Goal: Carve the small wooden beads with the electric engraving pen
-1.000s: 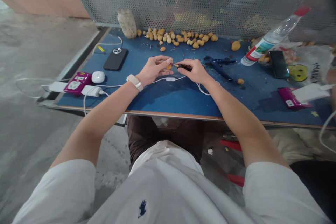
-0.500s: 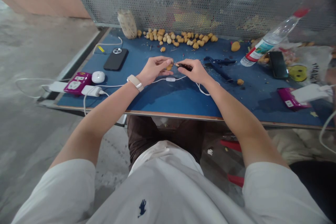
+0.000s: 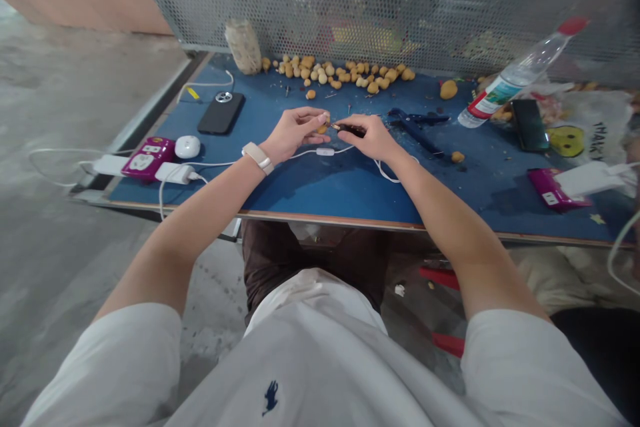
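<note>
**Pose unchanged left of the blue pliers (image 3: pixel 416 131)**

As half a second ago, the left hand (image 3: pixel 293 133) pinches a small yellowish piece (image 3: pixel 323 129) between its fingers; nearer the pliers, the right hand (image 3: pixel 374 137) grips a dark pen-like tool (image 3: pixel 353 130), tip beside the piece.

The plastic bag (image 3: pixel 616 113) near the far edge of the bench (image 3: pixel 300 188) reads "THANK" beside a yellow smiley (image 3: pixel 567 141). The shirt (image 3: pixel 320 353) bears a dark horse-and-rider emblem (image 3: pixel 271 397). The bottle (image 3: pixel 543 57) label (image 3: pixel 495 96) is illegible.
</note>
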### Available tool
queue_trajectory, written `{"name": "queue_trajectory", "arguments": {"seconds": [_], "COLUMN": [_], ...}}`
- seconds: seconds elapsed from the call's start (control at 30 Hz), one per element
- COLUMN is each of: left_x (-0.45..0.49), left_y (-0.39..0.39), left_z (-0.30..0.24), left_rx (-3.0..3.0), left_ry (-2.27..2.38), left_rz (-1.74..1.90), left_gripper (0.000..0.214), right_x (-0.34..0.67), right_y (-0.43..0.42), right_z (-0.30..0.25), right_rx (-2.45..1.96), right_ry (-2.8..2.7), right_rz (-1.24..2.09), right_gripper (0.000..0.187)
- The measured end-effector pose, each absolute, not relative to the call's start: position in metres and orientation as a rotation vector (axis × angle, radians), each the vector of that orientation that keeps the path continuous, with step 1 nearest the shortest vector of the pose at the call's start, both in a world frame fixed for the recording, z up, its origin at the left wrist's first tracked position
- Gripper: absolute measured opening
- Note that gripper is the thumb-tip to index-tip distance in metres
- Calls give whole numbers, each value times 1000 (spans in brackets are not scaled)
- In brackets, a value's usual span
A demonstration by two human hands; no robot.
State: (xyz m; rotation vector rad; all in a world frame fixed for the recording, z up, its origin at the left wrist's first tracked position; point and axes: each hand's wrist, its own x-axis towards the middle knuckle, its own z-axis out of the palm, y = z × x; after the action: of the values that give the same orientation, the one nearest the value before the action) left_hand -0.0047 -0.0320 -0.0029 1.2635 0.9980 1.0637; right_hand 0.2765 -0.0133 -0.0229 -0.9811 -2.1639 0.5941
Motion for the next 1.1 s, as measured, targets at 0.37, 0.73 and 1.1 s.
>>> {"name": "queue_trajectory", "arguments": {"seconds": [0.37,0.73,1.1], "left_x": [-4,-3,-4], "left_y": [-34,-34,-34], "left_z": [-2,-1,0], "left_rx": [1233,1212,1229], "left_ry": [984,972,1001], "left_rz": [1062,1056,1067], "left_gripper": [10,11,24], "right_x": [277,279,275], "right_y": [-12,-10,-18], "right_z": [-24,-26,-17], "right_rx": [-946,-959,-1012], "right_ry": [-2112,-2126,-2143], "right_rz": [630,656,662], "right_gripper": [69,68,67]}}
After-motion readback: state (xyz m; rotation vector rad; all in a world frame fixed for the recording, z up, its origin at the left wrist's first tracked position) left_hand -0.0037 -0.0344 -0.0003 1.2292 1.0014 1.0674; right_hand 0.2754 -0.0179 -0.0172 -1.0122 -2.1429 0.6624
